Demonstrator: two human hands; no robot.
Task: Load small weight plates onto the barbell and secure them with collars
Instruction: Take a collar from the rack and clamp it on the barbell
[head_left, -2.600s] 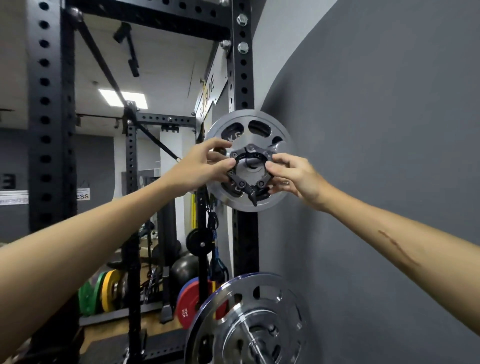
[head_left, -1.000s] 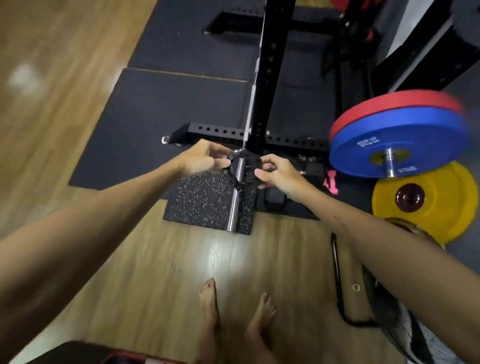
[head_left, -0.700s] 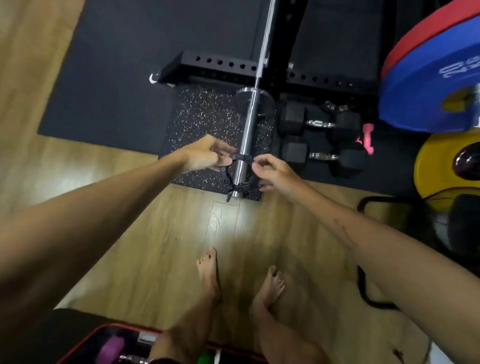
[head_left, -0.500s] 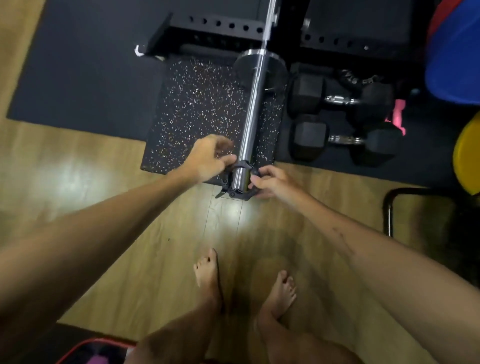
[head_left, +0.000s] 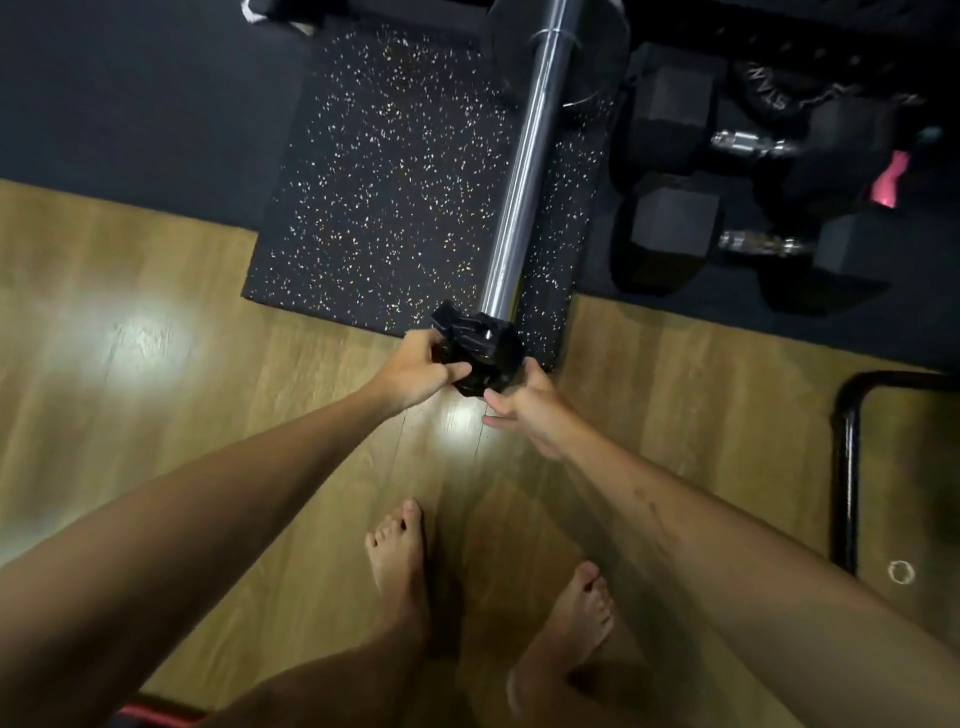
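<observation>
At the near end of the barbell sleeve (head_left: 519, 182), we see a black collar (head_left: 480, 351) seated around the chrome tube, right where the sleeve stops above the edge of the speckled rubber mat (head_left: 395, 171). Our left hand (head_left: 415, 371) grips the collar from the left side of the sleeve, fingers (head_left: 449, 371) curled around its body and under it. Our right hand (head_left: 524, 405) meets the collar from the right side of the sleeve, thumb and forefinger pinching its lower right edge while the remaining fingers curl loosely beneath. The collar looks blurred, so we cannot tell whether its latch is closed.

Up the sleeve from the collar, near the top of the view, a dark round plate (head_left: 597, 47) sits on the bar, partly cut off by the frame. To the right of the sleeve, two black hex dumbbells (head_left: 670, 234) lie on the dark floor matting, with a pink object (head_left: 885, 184) just beyond them. Below the collar, wooden floor (head_left: 156, 338) spreads toward us, and our bare feet (head_left: 400, 566) stand on it. Further right of the sleeve, a black metal tube frame (head_left: 844, 467) rests on the wood.
</observation>
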